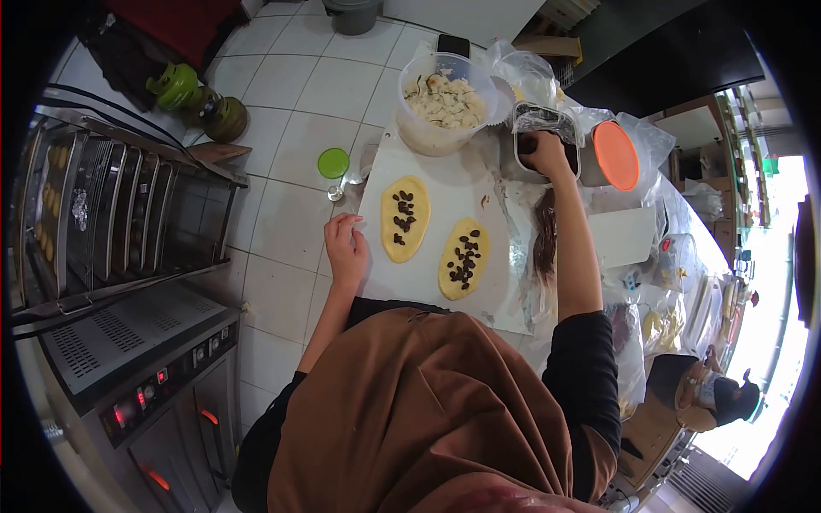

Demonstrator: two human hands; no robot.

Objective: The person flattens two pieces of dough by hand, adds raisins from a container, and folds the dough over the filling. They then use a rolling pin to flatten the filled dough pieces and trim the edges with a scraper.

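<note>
Our left hand, fingers loose and empty, is at nine o'clock; two flat yellow dough ovals bear dark brown chips mid-dial; at two o'clock our right hand, grip hidden, dips inside a square metal tub. We're likely gathering chips; next calls for lifting clear.

On the left side stands a metal rack with dark trays, and one tray carries rows of small yellow-brown pieces. Nearer is a grey steel oven with glowing red displays. Above the rack in the view, a bright green gas cylinder and a dull olive-green gas cylinder stand close together. A grey plastic bin is on the white tiled floor. At the lower right, another person appears in the background.
</note>
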